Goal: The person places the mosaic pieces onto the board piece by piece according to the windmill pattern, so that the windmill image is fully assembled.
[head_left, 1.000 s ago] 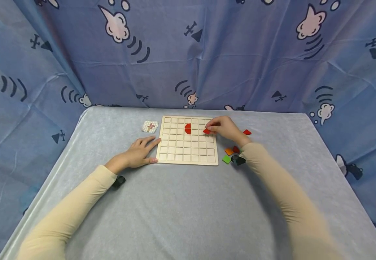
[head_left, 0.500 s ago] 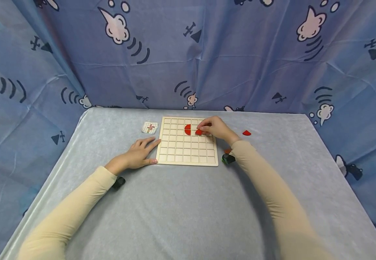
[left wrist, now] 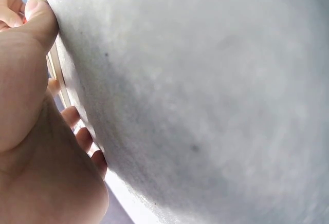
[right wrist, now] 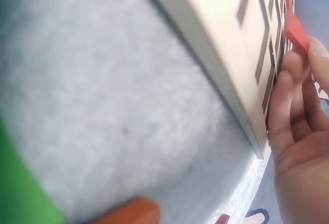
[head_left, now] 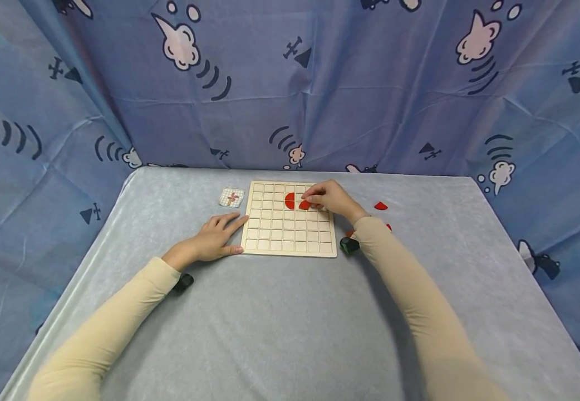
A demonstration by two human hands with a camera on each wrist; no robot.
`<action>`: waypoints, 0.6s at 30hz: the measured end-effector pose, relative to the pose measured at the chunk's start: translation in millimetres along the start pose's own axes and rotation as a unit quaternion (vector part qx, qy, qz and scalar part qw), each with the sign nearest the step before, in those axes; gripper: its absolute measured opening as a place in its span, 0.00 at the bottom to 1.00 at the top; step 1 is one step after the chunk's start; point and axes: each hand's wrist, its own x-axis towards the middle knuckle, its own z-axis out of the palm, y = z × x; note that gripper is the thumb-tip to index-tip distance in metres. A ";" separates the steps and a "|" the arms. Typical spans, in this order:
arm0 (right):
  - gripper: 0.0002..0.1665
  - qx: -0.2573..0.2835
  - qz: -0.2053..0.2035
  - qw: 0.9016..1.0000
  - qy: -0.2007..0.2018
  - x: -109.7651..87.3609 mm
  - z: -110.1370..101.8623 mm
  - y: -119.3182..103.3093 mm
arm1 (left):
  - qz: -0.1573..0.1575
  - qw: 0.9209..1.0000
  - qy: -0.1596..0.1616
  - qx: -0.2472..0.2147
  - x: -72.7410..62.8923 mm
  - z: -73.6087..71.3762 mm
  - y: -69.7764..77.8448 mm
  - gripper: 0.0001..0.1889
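Note:
A light wooden board (head_left: 290,231) with a grid of square recesses lies on the table. Two red quarter-circle pieces (head_left: 290,201) sit in it, together making a half disc. My right hand (head_left: 331,198) is over the board's upper right part, pinching another red quarter-circle piece (head_left: 304,205) between thumb and fingers; the right wrist view shows this red piece (right wrist: 295,31) tilted at the fingertips. My left hand (head_left: 211,238) lies with fingers spread at the board's left edge. In the left wrist view its thumb (left wrist: 41,16) touches that edge.
A small card (head_left: 231,197) with a pinwheel pattern on a grid lies left of the board. To the right is a loose red piece (head_left: 381,206). An orange piece (right wrist: 133,212) and a green piece (right wrist: 23,183) lie near my right wrist, partly hidden by it.
My right hand has moved left over the board with the red piece, bringing it close beside the red half disc. The left hand has stayed in place.

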 end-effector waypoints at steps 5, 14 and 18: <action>0.13 0.004 -0.005 1.000 -0.004 3.0 1.7 1.9 | 0.000 1.000 -0.001 -0.001 0.1 0.9 -0.2 0.42; 0.14 -0.003 -0.009 1.000 -0.010 1.9 3.0 1.9 | 0.005 1.000 0.000 -0.014 -1.0 0.8 1.2 0.42; 0.17 -0.023 -0.019 0.999 -0.015 1.4 2.6 1.4 | 0.010 1.000 0.003 -0.018 -1.4 0.4 1.1 0.42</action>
